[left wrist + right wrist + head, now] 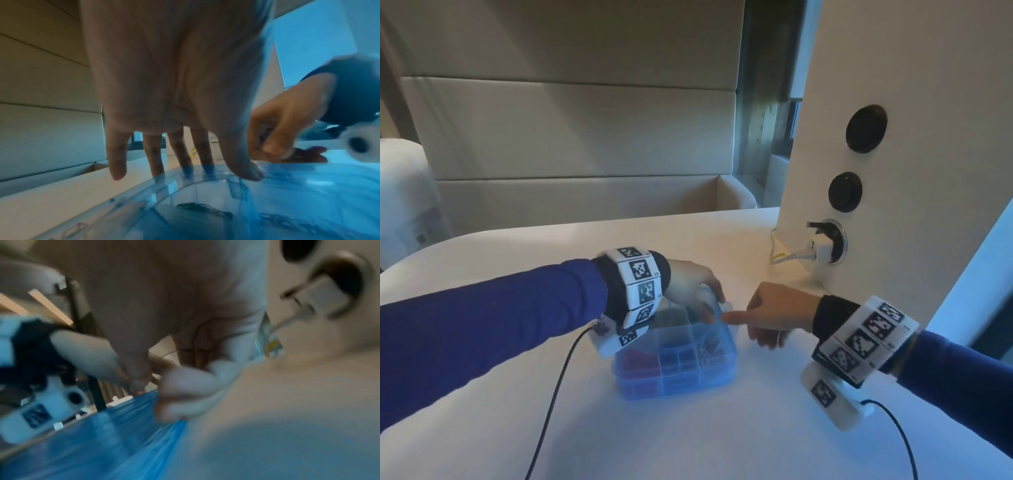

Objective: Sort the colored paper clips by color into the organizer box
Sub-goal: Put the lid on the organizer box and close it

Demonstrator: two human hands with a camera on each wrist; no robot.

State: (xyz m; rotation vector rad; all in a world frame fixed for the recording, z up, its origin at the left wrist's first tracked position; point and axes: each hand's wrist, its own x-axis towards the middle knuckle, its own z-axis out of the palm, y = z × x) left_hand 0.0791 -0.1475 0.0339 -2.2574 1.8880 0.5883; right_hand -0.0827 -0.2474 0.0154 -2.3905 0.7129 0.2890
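Note:
A blue see-through organizer box (674,380) stands on the white table. Red paper clips (642,359) fill its near-left compartment and silvery clips (709,346) lie in a right one. Its clear lid (688,308) is tilted up at the far side. My left hand (697,286) reaches over from the left and pinches the lid's upper edge (205,177), fingers behind and thumb in front. My right hand (767,318) sits at the far right corner, thumb on the lid's white latch (727,306), other fingers curled. The right wrist view is blurred. Dark clips (203,207) show through the lid.
A white pillar (893,137) rises at the right back with round sockets, a white plug (823,246) and a short cable on the table. Black wrist cables (554,394) trail toward the front edge. A beige bench (585,137) stands beyond the table.

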